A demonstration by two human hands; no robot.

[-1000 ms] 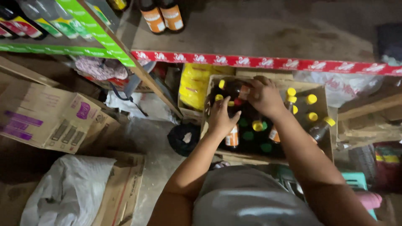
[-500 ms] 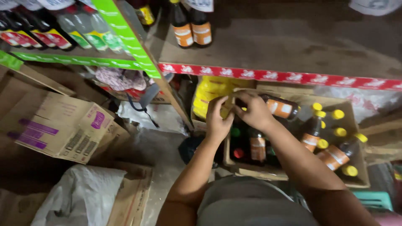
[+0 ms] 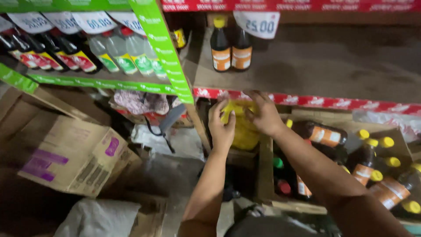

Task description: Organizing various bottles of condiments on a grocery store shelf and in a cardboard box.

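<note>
Shelves are running across the top of my view, a green-edged one crowded with dark and clear bottles (image 3: 66,55) and a red-edged shelf (image 3: 307,66) that is mostly bare, with two dark bottles with orange labels (image 3: 231,48) standing near its left end. Below it, I am crouching over a cardboard box (image 3: 265,175) packed with dark bottles wearing yellow caps. My left hand (image 3: 221,125) and my right hand (image 3: 262,113) are both closing around something yellow (image 3: 239,118) just under the red shelf edge, fingers curled and pressing on it from either side; what exactly it is, I cannot tell, as my palms are covering most of it. It is sitting at the box's upper left corner, beside a bottle lying on its side (image 3: 322,134). I am judging the risks this way: the yellow thing looks soft and may be slipping or tearing if I am squeezing unevenly; my right forearm is hanging right over the yellow caps, so a careless swing could be knocking bottles together; and the shelf edge is sitting close above my knuckles. A brown carton (image 3: 66,153) is tilting on the floor to my left.
</note>
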